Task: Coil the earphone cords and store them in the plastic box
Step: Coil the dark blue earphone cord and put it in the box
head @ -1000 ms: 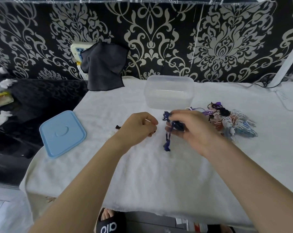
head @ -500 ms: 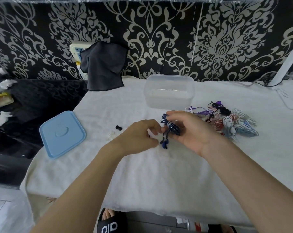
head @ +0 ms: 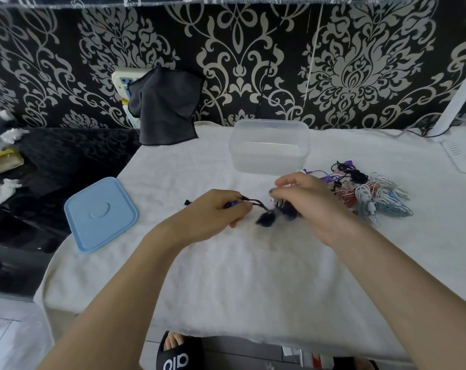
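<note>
Dark earphone cord (head: 255, 203) stretches left-right, pinched between left hand (head: 215, 213) and right hand (head: 306, 198).

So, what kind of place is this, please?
Probably a room in a home, not a workshop: patterned damask wallpaper, a table under a white towel, a wall socket half hidden by a dark cloth, and a sandalled foot below.

Two bare forearms and hands, seen from above, with a sandalled foot below.

The left hand (head: 215, 213) and right hand (head: 310, 202) are bare, with no rings, watch or sleeves visible along either forearm. One fingernail on the right hand looks dark. At the bottom edge, toes show in a black slide sandal (head: 177, 355) with white lettering across its strap.
</note>
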{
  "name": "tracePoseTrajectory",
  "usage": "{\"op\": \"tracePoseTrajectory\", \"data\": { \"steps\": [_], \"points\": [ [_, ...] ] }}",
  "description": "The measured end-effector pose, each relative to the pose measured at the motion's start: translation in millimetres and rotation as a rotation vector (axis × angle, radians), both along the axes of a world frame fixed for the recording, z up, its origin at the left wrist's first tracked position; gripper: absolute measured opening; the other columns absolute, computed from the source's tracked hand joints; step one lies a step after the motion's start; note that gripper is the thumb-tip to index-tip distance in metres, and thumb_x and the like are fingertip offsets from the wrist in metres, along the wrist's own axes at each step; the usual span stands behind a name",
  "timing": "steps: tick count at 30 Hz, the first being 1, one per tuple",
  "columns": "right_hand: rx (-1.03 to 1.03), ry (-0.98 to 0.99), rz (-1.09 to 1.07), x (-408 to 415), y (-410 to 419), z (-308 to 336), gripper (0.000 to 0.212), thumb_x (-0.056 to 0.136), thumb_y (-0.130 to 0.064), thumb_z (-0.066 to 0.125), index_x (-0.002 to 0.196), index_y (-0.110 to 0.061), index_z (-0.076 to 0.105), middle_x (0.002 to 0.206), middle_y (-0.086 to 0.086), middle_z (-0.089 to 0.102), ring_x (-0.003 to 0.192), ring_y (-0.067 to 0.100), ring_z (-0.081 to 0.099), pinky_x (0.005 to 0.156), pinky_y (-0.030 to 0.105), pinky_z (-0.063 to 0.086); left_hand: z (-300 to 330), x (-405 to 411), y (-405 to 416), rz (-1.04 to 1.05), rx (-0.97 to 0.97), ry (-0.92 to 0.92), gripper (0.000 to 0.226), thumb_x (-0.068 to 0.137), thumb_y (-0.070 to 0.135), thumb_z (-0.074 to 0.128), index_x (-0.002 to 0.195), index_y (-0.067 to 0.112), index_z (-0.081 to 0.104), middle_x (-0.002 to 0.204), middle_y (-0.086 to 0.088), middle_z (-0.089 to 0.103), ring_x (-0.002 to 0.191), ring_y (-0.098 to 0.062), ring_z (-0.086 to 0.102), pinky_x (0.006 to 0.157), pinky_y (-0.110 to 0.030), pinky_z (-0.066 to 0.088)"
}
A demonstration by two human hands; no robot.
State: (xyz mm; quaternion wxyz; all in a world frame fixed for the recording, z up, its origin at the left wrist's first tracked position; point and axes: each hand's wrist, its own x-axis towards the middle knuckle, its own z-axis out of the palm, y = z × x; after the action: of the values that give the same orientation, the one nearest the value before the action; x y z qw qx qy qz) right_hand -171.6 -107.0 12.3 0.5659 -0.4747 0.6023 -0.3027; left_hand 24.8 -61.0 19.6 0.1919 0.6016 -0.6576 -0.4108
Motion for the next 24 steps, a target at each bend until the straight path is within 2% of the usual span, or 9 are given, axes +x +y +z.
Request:
{"op": "tracePoseTrajectory", "data": {
  "steps": [2,5,7,9,12,16,19,22,24],
  "points": [
    [-0.040,0.153,0.128,0,3,-2,0.024,0.083,-0.024,0.072,0.107,-0.026,0.068,0.107,0.002,0.069,0.096,0.018,0.067,0.084,0.034,0.053,-2,2,0,0.015,0.048,0.017,0.042,0.101,0.041,0.053,0.068,0.014,0.048,0.067,0.001,0.047,0.064,-0.014,0.041,0.064,-0.033,0.037],
    [-0.079,0.074,0.328,8,11,5,0.026,0.094,-0.020,0.059,0.117,-0.030,0.066,0.111,-0.012,0.071,0.102,0.003,0.065,0.079,0.020,0.048,-5,0,2,0.003,0.089,0.017,0.042,0.102,0.040,0.052,0.067,0.018,0.048,0.068,0.004,0.044,0.064,-0.014,0.039,0.064,-0.031,0.033],
    [-0.103,-0.004,0.440,14,15,5,0.030,0.098,-0.013,0.052,0.122,-0.027,0.065,0.111,-0.010,0.074,0.102,0.000,0.066,0.082,0.014,0.047,-5,-2,3,0.001,0.098,0.069,0.037,0.105,0.035,0.050,0.077,0.011,0.057,0.065,0.008,0.047,0.061,-0.011,0.041,0.063,-0.024,0.034],
    [-0.118,-0.035,0.480,18,17,1,0.032,0.098,-0.010,0.050,0.123,-0.023,0.065,0.107,-0.004,0.076,0.103,0.007,0.069,0.094,0.019,0.047,-3,-3,2,0.029,0.117,0.108,0.033,0.106,0.027,0.046,0.085,0.006,0.062,0.058,0.017,0.049,0.056,-0.004,0.044,0.062,-0.017,0.036],
    [-0.084,-0.064,0.420,17,12,-3,0.028,0.094,-0.013,0.054,0.119,-0.022,0.065,0.103,0.000,0.076,0.104,0.014,0.070,0.105,0.036,0.048,0,-1,1,0.046,0.108,0.131,0.028,0.102,0.026,0.049,0.087,0.009,0.064,0.058,0.016,0.048,0.060,-0.010,0.043,0.066,-0.029,0.035],
    [-0.066,-0.066,0.383,10,6,1,0.023,0.092,-0.011,0.055,0.107,-0.017,0.071,0.093,0.004,0.072,0.088,0.019,0.068,0.093,0.038,0.055,4,0,-1,0.079,0.059,0.258,0.023,0.098,0.022,0.050,0.093,0.008,0.066,0.064,0.011,0.049,0.064,-0.013,0.042,0.066,-0.033,0.035],
    [-0.044,-0.077,0.390,3,4,7,0.019,0.095,-0.024,0.056,0.096,-0.020,0.074,0.088,-0.004,0.067,0.082,0.013,0.058,0.077,0.031,0.045,7,-4,-3,0.092,-0.008,0.329,0.020,0.101,0.018,0.052,0.098,0.003,0.065,0.072,0.001,0.050,0.066,-0.013,0.043,0.066,-0.031,0.039],
    [-0.037,0.001,0.401,-3,3,9,0.030,0.097,-0.039,0.052,0.095,-0.020,0.075,0.091,-0.010,0.069,0.080,0.017,0.052,0.081,0.033,0.041,3,-8,-4,0.088,-0.030,0.263,0.019,0.103,0.019,0.053,0.097,0.009,0.068,0.077,-0.007,0.058,0.065,-0.009,0.049,0.065,-0.025,0.042],
    [-0.034,0.056,0.450,-3,5,11,0.035,0.099,-0.039,0.048,0.098,-0.017,0.075,0.078,-0.019,0.070,0.075,0.017,0.047,0.075,0.031,0.038,-1,-9,-4,0.076,-0.027,0.178,0.017,0.102,0.024,0.055,0.096,0.016,0.069,0.083,-0.003,0.068,0.064,-0.004,0.053,0.065,-0.023,0.045]
  ]
}}
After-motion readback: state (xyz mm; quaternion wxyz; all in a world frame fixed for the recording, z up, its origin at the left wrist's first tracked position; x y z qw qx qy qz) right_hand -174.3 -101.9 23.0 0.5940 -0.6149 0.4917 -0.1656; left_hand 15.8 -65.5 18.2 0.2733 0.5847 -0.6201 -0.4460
